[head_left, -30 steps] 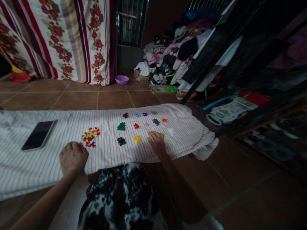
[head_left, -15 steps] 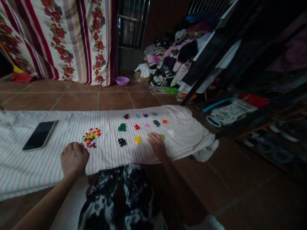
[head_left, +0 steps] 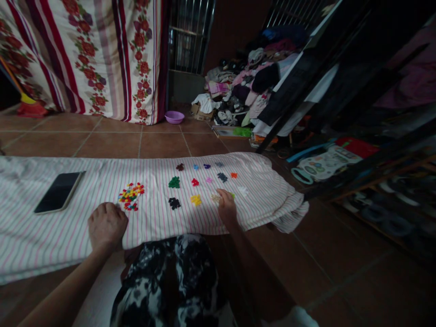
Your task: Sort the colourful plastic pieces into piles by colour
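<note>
- Surface: bench draped in striped cloth point(head_left: 75, 240), running across the middle of the frame from the left edge to right of center, cloth bunched at its right end.
- Room: dim; brown tile floor point(head_left: 160, 144), floral curtain point(head_left: 112, 59) upper left, purple basin point(head_left: 174, 119) at upper center, heap of clothes point(head_left: 241, 88) upper right of center.
- Phone point(head_left: 59, 193) on the cloth, left of frame, long axis slanting lower left to upper right.
- Mixed-color pile point(head_left: 131, 195) of small pieces, left of center — irregular spread, no clear long axis.
- Single-color piles near frame center: green point(head_left: 174, 182), black point(head_left: 174, 203), yellow point(head_left: 196, 200), red point(head_left: 195, 182), others up and right of these.
- Beige pile point(head_left: 215, 198) right of yellow, at the right hand's fingertips, a bit wider than tall; single pieces too small to tell which way they point.
- Right hand point(head_left: 227, 209): forearm from lower right, fingers pointing up-left, thumb and index close together; lime pile point(head_left: 233, 195) peeks out beside it. Grip — can't tell if pinching a piece.
- Left hand point(head_left: 107, 223): back up, fingers curled, on the cloth just below-left of the mixed-color pile; fingertips hidden, grip can't be told.
</note>
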Demonstrator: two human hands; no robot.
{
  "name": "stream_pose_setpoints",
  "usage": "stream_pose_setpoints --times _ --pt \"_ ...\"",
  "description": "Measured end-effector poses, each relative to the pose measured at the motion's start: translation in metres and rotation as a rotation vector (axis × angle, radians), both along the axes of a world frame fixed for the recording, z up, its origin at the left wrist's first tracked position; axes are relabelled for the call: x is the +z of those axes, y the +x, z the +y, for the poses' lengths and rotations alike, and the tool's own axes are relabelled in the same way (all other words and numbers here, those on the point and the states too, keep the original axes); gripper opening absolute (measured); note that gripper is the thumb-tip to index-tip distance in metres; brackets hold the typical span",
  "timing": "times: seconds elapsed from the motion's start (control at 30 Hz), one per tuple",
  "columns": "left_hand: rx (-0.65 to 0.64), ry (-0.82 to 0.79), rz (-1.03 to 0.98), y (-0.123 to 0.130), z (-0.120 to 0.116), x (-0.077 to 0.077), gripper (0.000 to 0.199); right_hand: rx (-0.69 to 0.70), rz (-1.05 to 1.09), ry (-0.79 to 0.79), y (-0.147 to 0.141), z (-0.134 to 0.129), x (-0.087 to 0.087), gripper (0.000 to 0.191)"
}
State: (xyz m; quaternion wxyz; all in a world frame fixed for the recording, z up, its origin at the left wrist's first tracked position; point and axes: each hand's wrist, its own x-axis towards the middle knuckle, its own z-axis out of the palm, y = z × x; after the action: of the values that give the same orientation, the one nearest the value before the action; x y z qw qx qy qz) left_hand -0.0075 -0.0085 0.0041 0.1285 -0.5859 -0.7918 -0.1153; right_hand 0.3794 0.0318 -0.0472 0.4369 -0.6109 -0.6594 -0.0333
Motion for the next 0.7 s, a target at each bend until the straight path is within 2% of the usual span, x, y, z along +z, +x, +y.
stream_pose_setpoints --times 0.27,0.4,0.53,0.63,0.7 --pt "-0.005 0.01 -0.037 -0.004 0.001 -0.005 0.035 -0.056 0.027 0.071 -0.001 -0.004 0.004 0.037" --pt "-0.01 0.034 -0.049 -0.005 0.002 -0.005 0.034 -0.051 0.018 0.105 -0.012 -0.008 0.015 0.033" --pt "-0.018 0.045 -0.065 -0.004 0.001 -0.004 0.03 0.051 0.008 0.126 -0.046 -0.017 0.038 0.03" --pt "-0.02 0.052 -0.087 -0.004 0.001 -0.003 0.028 0.214 0.011 0.035 -0.086 -0.027 0.052 0.03" --pt "-0.022 0.063 -0.095 -0.004 0.0 -0.003 0.028 0.309 0.032 -0.068 -0.117 -0.033 0.053 0.03"
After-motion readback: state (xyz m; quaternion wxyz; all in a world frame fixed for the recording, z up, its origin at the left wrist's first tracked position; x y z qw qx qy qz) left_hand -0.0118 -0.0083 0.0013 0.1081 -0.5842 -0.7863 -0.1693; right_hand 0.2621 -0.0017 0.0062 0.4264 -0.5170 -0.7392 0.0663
